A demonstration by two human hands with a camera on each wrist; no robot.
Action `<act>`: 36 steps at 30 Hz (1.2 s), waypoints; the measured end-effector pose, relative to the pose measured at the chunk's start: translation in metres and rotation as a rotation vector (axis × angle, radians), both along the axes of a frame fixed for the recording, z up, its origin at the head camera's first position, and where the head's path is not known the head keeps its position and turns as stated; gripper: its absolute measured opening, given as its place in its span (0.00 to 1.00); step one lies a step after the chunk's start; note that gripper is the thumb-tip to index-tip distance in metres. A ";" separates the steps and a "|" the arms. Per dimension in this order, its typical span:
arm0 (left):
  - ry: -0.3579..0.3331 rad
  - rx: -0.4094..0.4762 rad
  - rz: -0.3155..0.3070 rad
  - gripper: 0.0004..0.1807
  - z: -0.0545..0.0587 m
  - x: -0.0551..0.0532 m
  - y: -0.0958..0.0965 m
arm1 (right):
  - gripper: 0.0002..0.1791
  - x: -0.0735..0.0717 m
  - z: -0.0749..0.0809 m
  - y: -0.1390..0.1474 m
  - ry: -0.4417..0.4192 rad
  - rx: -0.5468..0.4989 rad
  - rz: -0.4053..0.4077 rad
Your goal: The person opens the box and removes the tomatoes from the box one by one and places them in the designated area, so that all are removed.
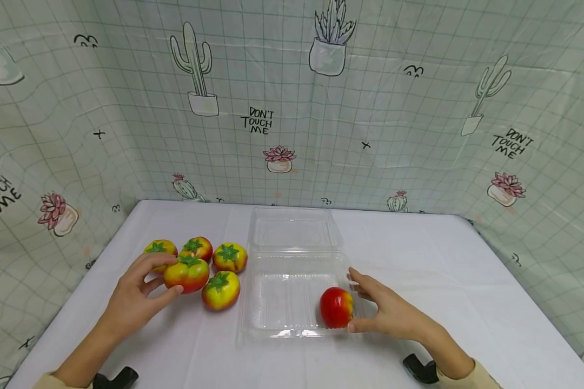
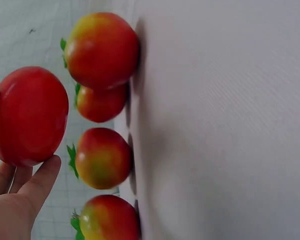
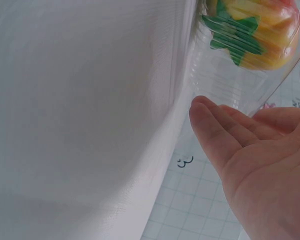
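My left hand holds a red and yellow-green tomato with a green leafy top between thumb and fingers. In the left wrist view this tomato is off the table, beside several others. Close by on the table are more tomatoes, including a yellowish one and another. A clear plastic clamshell box lies with its lid folded back, and one red tomato sits in its front right corner. My right hand, fingers extended, is at the box's right side; whether it touches the wall is unclear.
A white cloth covers the table. Behind and at both sides hangs a grid-patterned curtain printed with cacti. The box's lid lies toward the table's far edge.
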State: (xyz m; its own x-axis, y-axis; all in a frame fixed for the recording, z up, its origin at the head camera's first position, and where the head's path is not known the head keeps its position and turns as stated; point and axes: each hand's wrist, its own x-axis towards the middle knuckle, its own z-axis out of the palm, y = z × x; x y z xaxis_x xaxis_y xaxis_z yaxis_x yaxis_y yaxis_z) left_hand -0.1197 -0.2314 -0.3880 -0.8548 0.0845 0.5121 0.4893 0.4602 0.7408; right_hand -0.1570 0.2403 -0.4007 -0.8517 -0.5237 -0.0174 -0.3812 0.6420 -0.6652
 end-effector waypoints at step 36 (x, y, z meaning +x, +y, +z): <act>-0.145 -0.184 0.020 0.27 -0.020 -0.010 -0.016 | 0.58 0.000 -0.001 0.001 0.017 0.003 0.008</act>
State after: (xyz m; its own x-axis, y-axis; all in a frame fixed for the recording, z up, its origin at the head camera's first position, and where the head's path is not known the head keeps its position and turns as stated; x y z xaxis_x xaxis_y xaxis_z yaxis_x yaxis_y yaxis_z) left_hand -0.1301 -0.2477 -0.4082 -0.9208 0.1471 0.3612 0.3730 0.6025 0.7055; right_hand -0.1571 0.2410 -0.4020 -0.8477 -0.5304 -0.0047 -0.3973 0.6407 -0.6570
